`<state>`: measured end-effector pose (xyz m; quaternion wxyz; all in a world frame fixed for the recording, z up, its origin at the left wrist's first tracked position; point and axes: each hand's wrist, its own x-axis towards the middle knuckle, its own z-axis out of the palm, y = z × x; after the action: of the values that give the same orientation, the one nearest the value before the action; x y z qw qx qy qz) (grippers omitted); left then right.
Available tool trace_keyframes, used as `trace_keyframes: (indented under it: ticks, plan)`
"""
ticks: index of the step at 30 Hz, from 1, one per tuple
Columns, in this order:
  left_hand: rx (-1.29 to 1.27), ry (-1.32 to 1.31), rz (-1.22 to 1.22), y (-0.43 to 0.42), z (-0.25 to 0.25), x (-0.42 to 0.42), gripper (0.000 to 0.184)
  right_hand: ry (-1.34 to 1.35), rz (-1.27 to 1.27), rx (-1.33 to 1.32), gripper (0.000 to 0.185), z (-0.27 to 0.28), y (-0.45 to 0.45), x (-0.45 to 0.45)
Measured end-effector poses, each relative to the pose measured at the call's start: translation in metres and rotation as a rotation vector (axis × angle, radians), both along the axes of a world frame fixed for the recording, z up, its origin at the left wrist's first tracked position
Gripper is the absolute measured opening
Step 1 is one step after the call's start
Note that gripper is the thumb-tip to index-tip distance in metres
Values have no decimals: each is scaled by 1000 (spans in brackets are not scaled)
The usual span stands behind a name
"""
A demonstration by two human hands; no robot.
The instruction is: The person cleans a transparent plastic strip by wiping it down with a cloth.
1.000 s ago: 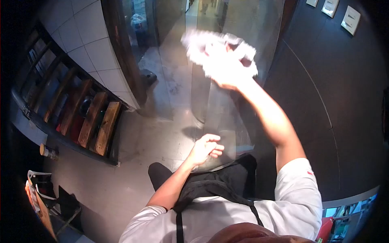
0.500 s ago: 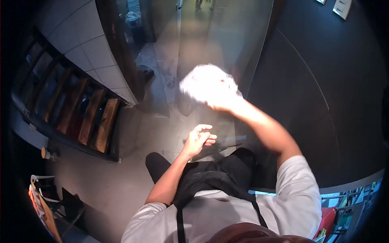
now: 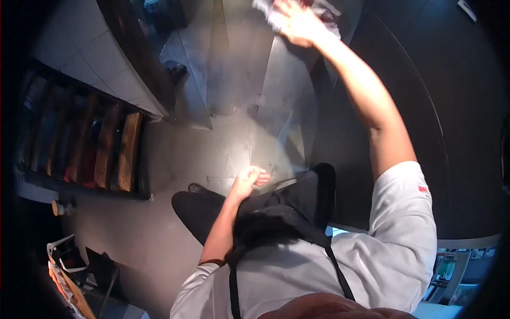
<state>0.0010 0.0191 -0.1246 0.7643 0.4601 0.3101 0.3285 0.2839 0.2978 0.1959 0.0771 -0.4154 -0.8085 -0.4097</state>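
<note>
At the top of the head view, my right hand [image 3: 300, 24] is spread over a pale cloth [image 3: 271, 17], which shows on both sides of the fingers. The arm is stretched far forward, and the cloth lies at a transparent glass panel [image 3: 239, 69]; whether it touches the glass throughout I cannot tell. Low over my lap, my left hand [image 3: 248, 181] hangs with loosely bent fingers and nothing in it. Dark trousers and a black apron [image 3: 276, 223] are below that hand.
Wooden slats in a dark frame, like steps or a rack [image 3: 130, 151], stand at the left by a tiled wall [image 3: 79, 58]. A dark panel [image 3: 404, 122] rises close on the right. Grey floor [image 3: 138, 228] lies below; a folding stand [image 3: 69, 266] is at lower left.
My right hand has moved forward and up in the view with the cloth, the arm straightening. My left hand has shifted slightly left, its fingers a little more curled. The view has tilted.
</note>
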Motion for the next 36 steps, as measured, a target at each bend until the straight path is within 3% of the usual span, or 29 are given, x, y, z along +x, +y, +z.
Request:
trace_keyframes:
  ticks: [3,5,7,9,11,13,14,15,17,18,19,20,22,23,24,25,29,33,36]
  plan:
    - [-8,12,75,23,34,-5,31,-72,104,-319,55,-99,-51,-27]
    - [-9,80,78,34,56,-1,26,69,151,-533,36,-142,-98,-58]
    - [-57,97,98,38,43,11,25,393,473,-580,26,-194,-147,-74]
    - [-9,185,76,33,29,13,21,500,168,-1089,27,-232,-198,-90]
    - [198,257,2,16,-5,8,21,725,421,-1308,28,-291,-235,-93]
    - [165,166,225,-7,2,14,21,758,563,-1030,34,-306,-273,-101]
    - [185,234,223,-14,-16,9,23,770,613,-878,39,-313,-291,-105]
    - [127,220,152,-16,-21,7,23,747,601,-987,43,-308,-299,-103]
    - [3,197,13,-25,-23,0,24,1075,-2,-1655,35,-223,-271,-108]
    - [-135,93,77,-29,3,3,23,984,209,-1234,34,-232,-245,-95]
    - [-117,28,74,-30,17,2,24,867,386,-807,34,-239,-217,-81]
    - [-105,27,49,-32,32,0,23,610,292,-560,29,-182,-199,-76]
    - [-93,45,6,-39,55,-8,23,399,153,-443,27,-76,-174,-62]
    - [-92,58,-10,-42,66,-15,26,474,281,-163,24,-97,-118,-41]
    - [-87,68,-26,-44,71,-22,28,526,102,-331,27,-52,-113,-32]
    - [-73,35,-25,-45,70,-32,29,528,23,-329,27,-23,-105,-22]
    - [-21,-103,2,-53,46,-69,33,363,29,13,28,52,-124,15]
    - [-89,-95,46,-58,25,-80,35,224,119,186,29,80,-144,20]
    - [-106,-63,57,-53,14,-78,34,180,203,162,29,67,-120,5]
